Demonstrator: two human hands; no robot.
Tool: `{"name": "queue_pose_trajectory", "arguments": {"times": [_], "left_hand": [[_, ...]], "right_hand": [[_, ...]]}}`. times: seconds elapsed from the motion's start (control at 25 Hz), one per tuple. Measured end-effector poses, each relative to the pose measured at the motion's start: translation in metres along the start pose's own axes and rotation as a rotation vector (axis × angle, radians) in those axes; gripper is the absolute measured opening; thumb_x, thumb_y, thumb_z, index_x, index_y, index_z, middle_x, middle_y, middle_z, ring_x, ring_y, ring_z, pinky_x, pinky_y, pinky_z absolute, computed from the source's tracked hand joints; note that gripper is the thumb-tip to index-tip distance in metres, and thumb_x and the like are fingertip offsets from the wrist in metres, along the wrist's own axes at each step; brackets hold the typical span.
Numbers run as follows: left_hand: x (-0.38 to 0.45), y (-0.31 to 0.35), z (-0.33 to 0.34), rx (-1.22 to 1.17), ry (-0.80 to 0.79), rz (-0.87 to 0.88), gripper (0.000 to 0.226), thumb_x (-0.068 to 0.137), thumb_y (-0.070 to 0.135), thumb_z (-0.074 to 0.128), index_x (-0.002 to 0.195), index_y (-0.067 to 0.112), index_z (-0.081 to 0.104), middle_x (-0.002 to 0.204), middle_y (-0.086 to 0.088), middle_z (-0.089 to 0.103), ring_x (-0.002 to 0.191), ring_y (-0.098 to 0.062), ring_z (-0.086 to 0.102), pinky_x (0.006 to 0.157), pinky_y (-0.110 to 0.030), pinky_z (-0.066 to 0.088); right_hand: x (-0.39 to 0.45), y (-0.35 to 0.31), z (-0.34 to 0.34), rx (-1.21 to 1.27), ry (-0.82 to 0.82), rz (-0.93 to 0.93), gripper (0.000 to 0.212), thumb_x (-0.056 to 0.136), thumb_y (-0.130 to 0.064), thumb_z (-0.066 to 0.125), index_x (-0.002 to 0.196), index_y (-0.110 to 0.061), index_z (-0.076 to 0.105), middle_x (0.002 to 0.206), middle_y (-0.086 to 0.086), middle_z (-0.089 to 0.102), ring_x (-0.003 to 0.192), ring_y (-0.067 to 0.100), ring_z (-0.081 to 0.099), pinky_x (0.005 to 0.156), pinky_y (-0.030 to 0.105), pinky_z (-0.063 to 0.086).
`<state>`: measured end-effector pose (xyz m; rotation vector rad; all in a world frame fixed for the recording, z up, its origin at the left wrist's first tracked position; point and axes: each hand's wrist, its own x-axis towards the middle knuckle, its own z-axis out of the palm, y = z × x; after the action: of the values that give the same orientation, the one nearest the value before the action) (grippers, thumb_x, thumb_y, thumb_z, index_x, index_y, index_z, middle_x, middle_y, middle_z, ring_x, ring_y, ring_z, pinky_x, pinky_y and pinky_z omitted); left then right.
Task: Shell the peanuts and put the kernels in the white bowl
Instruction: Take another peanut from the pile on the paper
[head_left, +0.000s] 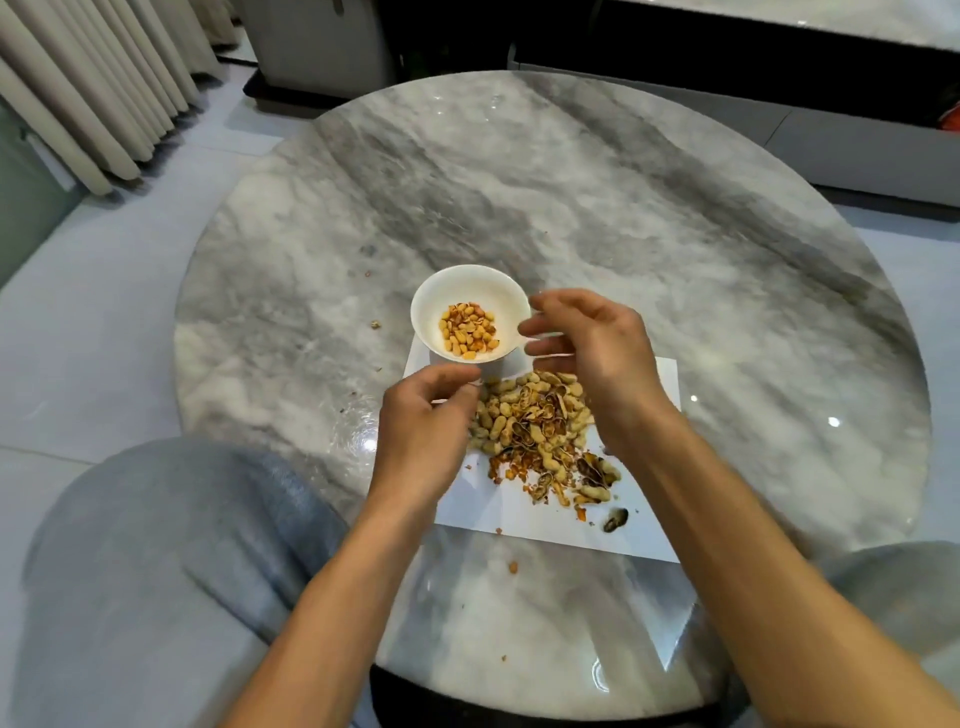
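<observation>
A white bowl (431, 296) stands on the far edge of a white paper sheet (514, 519) and holds a small heap of yellow-orange kernels (467, 330). Behind my hands, a pile of unshelled peanuts mixed with broken shells (535, 421) lies on the sheet. My right hand (592, 353) hovers beside the bowl's right rim, fingers loosely spread, nothing visible in them. My left hand (421, 431) hovers just in front of the bowl with its fingers curled inward and thumb near the forefinger. Its palm is hidden, so any contents are unseen.
The round grey marble table (597, 197) carries scattered crumbs of shell (375, 325) left of the bowl. A dark shell piece (615, 519) lies at the sheet's near right. My knees in grey trousers (156, 545) sit at the table's near edge.
</observation>
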<state>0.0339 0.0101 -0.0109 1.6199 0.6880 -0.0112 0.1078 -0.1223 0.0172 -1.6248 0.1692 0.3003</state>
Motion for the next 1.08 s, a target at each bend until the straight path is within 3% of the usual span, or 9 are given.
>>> {"name": "queue_pose_trajectory", "arguments": {"times": [0.12,0.2,0.36,0.44,0.56,0.72,0.88,1.0,1.08], "left_hand": [[-0.001,-0.017,0.0,0.71,-0.089,0.327,0.019,0.09,0.015,0.064,0.1,0.028,0.074,0.095,0.011,0.071,0.084,-0.012,0.066,0.073,-0.026,0.048],[-0.002,-0.029,0.004,0.883,-0.146,0.414,0.021,0.088,0.015,0.066,0.102,0.028,0.075,0.097,0.004,0.072,0.089,-0.019,0.066,0.071,-0.03,0.05],[0.003,-0.04,0.008,0.99,-0.139,0.424,0.009,0.089,0.021,0.067,0.089,0.023,0.076,0.088,0.0,0.071,0.087,-0.023,0.064,0.064,-0.035,0.052],[0.003,-0.04,0.01,0.929,-0.117,0.432,0.009,0.09,0.023,0.068,0.086,0.019,0.075,0.086,0.0,0.071,0.084,-0.022,0.065,0.066,-0.035,0.053],[-0.008,-0.027,0.015,0.51,-0.108,0.375,0.007,0.084,0.022,0.077,0.091,0.022,0.077,0.083,0.009,0.073,0.075,-0.004,0.066,0.069,-0.021,0.053],[-0.025,-0.007,0.029,0.141,-0.117,0.391,0.015,0.08,0.016,0.081,0.086,0.029,0.077,0.076,0.013,0.073,0.07,-0.005,0.068,0.062,-0.018,0.054],[-0.028,-0.002,0.034,0.082,-0.106,0.456,0.023,0.08,0.015,0.082,0.089,0.035,0.076,0.078,0.016,0.073,0.071,-0.005,0.068,0.061,-0.016,0.052],[-0.027,-0.002,0.034,0.116,-0.065,0.621,0.026,0.082,0.013,0.08,0.102,0.029,0.077,0.087,0.014,0.073,0.076,-0.003,0.066,0.068,-0.014,0.051],[-0.028,-0.002,0.037,0.109,-0.026,0.675,0.023,0.082,0.01,0.079,0.1,0.024,0.079,0.089,0.014,0.073,0.076,0.002,0.064,0.071,-0.013,0.049]], "right_hand": [[-0.038,0.038,-0.029,-0.263,0.021,0.027,0.013,0.095,-0.018,0.063,0.094,-0.027,0.072,0.085,0.0,0.073,0.066,0.008,0.063,0.06,0.024,0.05],[-0.049,0.058,-0.036,-0.442,0.009,-0.023,0.013,0.093,-0.019,0.065,0.089,-0.03,0.071,0.08,-0.003,0.07,0.06,0.004,0.06,0.059,0.027,0.048],[-0.053,0.064,-0.032,-0.47,-0.023,-0.088,0.01,0.093,-0.02,0.066,0.091,-0.025,0.074,0.074,-0.007,0.068,0.062,0.002,0.058,0.06,0.023,0.045],[-0.057,0.064,-0.033,-0.448,-0.01,-0.085,0.01,0.092,-0.02,0.067,0.092,-0.025,0.075,0.076,-0.008,0.069,0.063,0.0,0.059,0.06,0.02,0.044],[-0.068,0.06,-0.033,-0.198,0.009,-0.002,0.009,0.091,-0.015,0.07,0.095,-0.021,0.076,0.08,-0.005,0.074,0.069,0.0,0.065,0.063,0.02,0.049],[-0.073,0.048,-0.03,0.179,0.001,0.023,0.014,0.087,-0.007,0.072,0.099,-0.012,0.077,0.09,0.009,0.078,0.085,0.022,0.075,0.073,0.028,0.059],[-0.07,0.044,-0.027,0.287,0.048,0.003,0.013,0.085,-0.007,0.071,0.095,-0.011,0.078,0.095,0.013,0.077,0.092,0.029,0.075,0.081,0.035,0.06],[-0.067,0.042,-0.028,0.301,0.062,-0.018,0.015,0.081,-0.018,0.072,0.094,-0.014,0.079,0.096,0.013,0.077,0.093,0.03,0.074,0.083,0.038,0.058],[-0.066,0.043,-0.027,0.361,0.03,-0.015,0.019,0.08,-0.021,0.071,0.096,-0.013,0.079,0.099,0.016,0.076,0.096,0.031,0.073,0.082,0.036,0.058]]}}
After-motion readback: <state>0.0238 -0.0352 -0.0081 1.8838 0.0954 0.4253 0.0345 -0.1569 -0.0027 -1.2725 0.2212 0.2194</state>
